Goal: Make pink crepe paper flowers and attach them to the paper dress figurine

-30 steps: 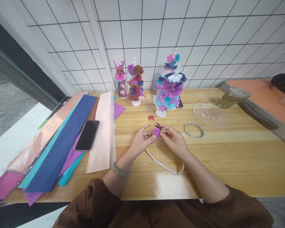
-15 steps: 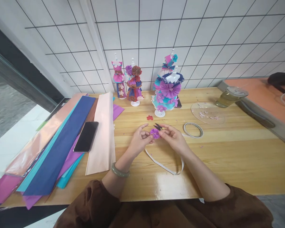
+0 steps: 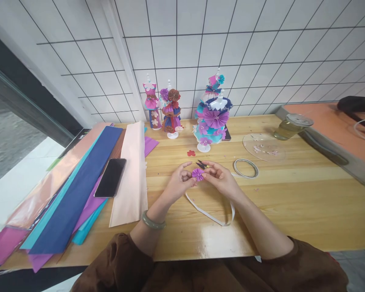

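Observation:
A small purple pleated paper rosette point(image 3: 197, 174) is held between my two hands above the table. My left hand point(image 3: 180, 178) pinches its left edge with thumb and fingers. From the other side, the thumb and fingers of my right hand point(image 3: 219, 175) grip its right edge. Small dark scissors point(image 3: 202, 164) lie just behind the rosette, close to my right fingers; whether that hand touches them I cannot tell. A red paper flower point(image 3: 191, 153) rests on the wood beyond. Below my hands a white strip point(image 3: 207, 215) lies in a loop.
Dress forms in paper dresses point(image 3: 215, 121) stand along the tiled wall. Coloured paper sheets point(image 3: 76, 190) and a phone point(image 3: 111, 177) lie at left. On the right are a tape roll point(image 3: 245, 168), a clear dish point(image 3: 263, 147) with small beads and a lidded cup point(image 3: 293, 125).
Both hands keep hold of the rosette, which has tilted slightly between the fingers. The whole view has shifted a little with the head.

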The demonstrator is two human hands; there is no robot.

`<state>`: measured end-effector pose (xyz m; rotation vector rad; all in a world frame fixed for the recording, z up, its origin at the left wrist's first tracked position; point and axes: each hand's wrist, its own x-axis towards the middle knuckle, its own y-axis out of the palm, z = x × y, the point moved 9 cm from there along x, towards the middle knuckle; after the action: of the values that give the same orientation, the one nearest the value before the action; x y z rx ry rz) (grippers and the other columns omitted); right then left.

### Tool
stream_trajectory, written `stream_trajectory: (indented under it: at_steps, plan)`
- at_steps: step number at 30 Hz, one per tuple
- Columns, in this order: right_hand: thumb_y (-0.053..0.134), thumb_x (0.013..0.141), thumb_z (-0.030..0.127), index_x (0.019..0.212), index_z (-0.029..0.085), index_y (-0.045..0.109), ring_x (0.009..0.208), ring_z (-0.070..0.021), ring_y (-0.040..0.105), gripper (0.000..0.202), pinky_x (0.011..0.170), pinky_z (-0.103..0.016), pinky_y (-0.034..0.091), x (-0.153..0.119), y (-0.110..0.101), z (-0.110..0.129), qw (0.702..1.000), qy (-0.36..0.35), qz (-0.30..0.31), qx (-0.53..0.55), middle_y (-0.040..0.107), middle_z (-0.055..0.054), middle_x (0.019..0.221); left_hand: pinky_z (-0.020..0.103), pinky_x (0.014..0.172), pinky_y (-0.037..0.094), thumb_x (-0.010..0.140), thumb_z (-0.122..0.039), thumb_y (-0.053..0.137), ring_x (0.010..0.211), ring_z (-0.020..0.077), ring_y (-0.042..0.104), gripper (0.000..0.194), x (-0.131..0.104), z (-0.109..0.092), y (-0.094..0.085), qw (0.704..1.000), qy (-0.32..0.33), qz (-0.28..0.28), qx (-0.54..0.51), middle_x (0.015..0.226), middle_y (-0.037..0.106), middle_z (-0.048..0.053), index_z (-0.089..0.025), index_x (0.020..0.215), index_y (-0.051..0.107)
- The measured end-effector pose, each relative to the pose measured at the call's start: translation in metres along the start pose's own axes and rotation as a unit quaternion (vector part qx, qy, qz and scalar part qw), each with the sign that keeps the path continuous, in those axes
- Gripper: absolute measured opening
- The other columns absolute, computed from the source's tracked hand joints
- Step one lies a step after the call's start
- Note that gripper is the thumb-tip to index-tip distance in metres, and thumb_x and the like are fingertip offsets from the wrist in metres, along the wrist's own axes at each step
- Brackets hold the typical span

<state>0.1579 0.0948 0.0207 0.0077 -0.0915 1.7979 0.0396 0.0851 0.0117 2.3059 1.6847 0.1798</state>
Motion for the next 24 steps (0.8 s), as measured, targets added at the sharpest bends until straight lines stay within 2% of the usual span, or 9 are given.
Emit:
stream_trajectory:
  at_steps: [9, 16, 24]
  plan:
    - [0.063, 0.069, 0.035, 0.111, 0.019, 0.049, 0.077, -0.0167, 0.061, 0.047, 0.081, -0.035, 0.043, -0.001, -0.003, 0.002, 1.000, -0.004, -0.019, 0.003, 0.065, -0.003, 0.080, 0.029, 0.066, 0.045, 0.065, -0.021, 0.066, 0.062, 0.0109, 0.057, 0.062, 0.001, 0.003, 0.000, 1.000, -0.005, 0.009, 0.009, 0.068, 0.057, -0.002, -0.015, 0.119, 0.037]
    - [0.061, 0.070, 0.035, 0.112, 0.019, 0.048, 0.075, -0.0164, 0.060, 0.047, 0.078, -0.034, 0.044, -0.002, 0.000, 0.007, 0.999, -0.016, -0.021, -0.027, 0.064, -0.003, 0.079, 0.029, 0.065, 0.046, 0.069, -0.025, 0.062, 0.076, 0.0149, 0.056, 0.059, -0.001, -0.001, -0.002, 1.000, -0.017, -0.010, -0.002, 0.085, 0.060, 0.006, -0.016, 0.121, 0.037]
    - [0.059, 0.073, 0.035, 0.114, 0.019, 0.049, 0.075, -0.0157, 0.059, 0.045, 0.078, -0.033, 0.044, -0.003, 0.006, 0.006, 1.000, -0.016, -0.005, -0.022, 0.063, -0.003, 0.077, 0.031, 0.067, 0.046, 0.064, -0.022, 0.067, 0.073, 0.0158, 0.059, 0.065, 0.001, 0.003, -0.003, 1.000, -0.012, -0.009, -0.022, 0.078, 0.063, 0.005, -0.014, 0.120, 0.036]
